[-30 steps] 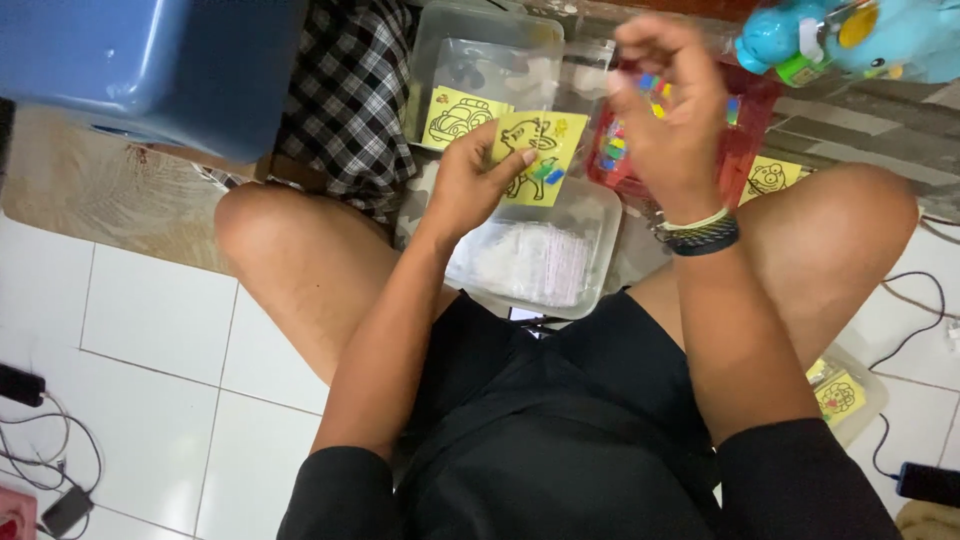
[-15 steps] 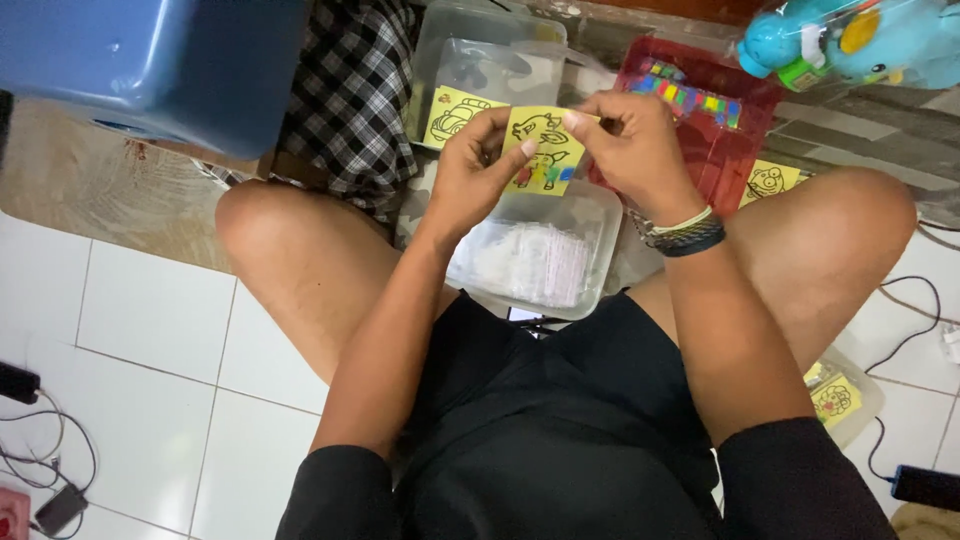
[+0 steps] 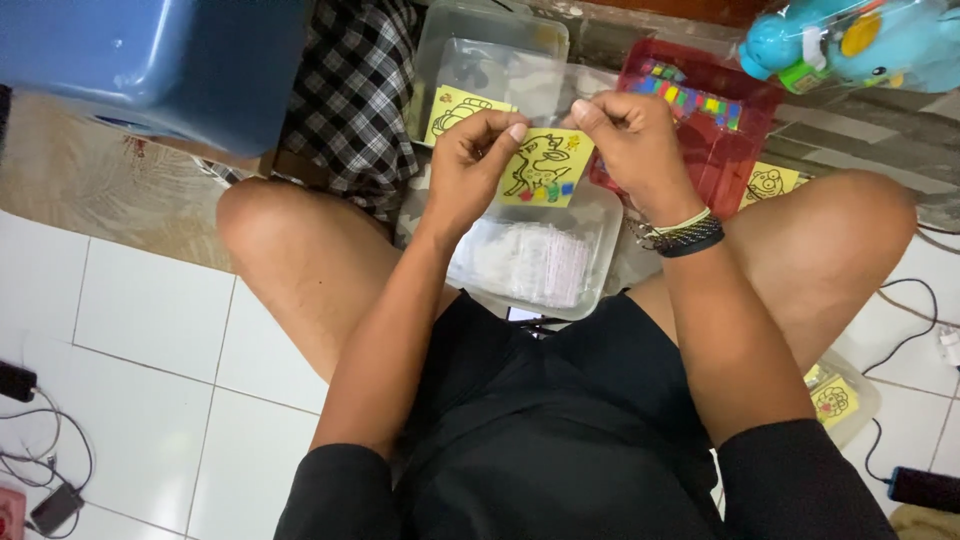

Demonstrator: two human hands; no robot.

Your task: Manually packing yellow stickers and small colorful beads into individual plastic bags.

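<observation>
Yellow picture card (image 3: 545, 167) with a cartoon animal outline, held up over the clear plastic tub (image 3: 590, 215). Left hand (image 3: 470, 165) pinches the card's left edge, fingers closed on it; right hand (image 3: 625, 140) is closed on its upper right corner, thumb and forefinger pressed together.

Judged step: fine work at that corner, picking or peeling; this calls for a steady left-hand hold.

White packets (image 3: 530, 262) lie in the tub at 6 o'clock of the card. Red tray (image 3: 735, 165) with coloured pots at 2 o'clock. Second yellow card (image 3: 455, 108) at 10 o'clock. Blue stool (image 3: 150, 60) far at 9 o'clock.
</observation>
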